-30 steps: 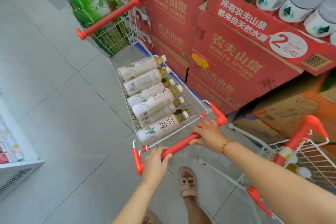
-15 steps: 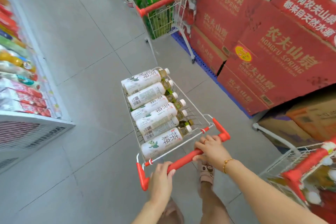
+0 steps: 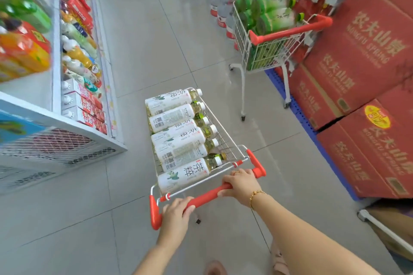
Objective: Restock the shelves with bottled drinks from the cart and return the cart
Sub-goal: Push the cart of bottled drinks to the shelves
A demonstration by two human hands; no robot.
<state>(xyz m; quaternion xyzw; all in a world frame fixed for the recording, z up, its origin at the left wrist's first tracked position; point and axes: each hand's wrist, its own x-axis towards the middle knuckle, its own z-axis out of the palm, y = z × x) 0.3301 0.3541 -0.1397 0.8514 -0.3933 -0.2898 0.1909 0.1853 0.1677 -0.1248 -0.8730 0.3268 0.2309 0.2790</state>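
Grey tiled flooring (image 3: 156, 35) runs the length of a shop aisle. On the left, a white metal shelf unit (image 3: 55, 105) is filled with colourful drink bottles and cartons, blurred at the near end. On the right, red cardboard cases printed with gold characters (image 3: 357, 69) are stacked on a blue plastic pallet (image 3: 299, 114).

A small white wire shopping cart with a red plastic handle (image 3: 207, 195) is positioned in the middle of the aisle, between the shelf unit and the cases and apart from both. White-labelled bottles of pale yellow-green drink with white caps (image 3: 178, 138) are laid on their sides in its basket, stacked in a row with the caps turned to the right.

The handle is gripped by both hands. The left hand (image 3: 176, 214) is closed around the bar near its left end; the right hand (image 3: 241, 184), on which a ring is worn and a gold bead bracelet at the wrist, is wrapped around it near the right corner.

Farther along, a second white wire cart with a red handle (image 3: 288, 33) is parked just beside the cases, loaded with green-wrapped packs (image 3: 268, 11).
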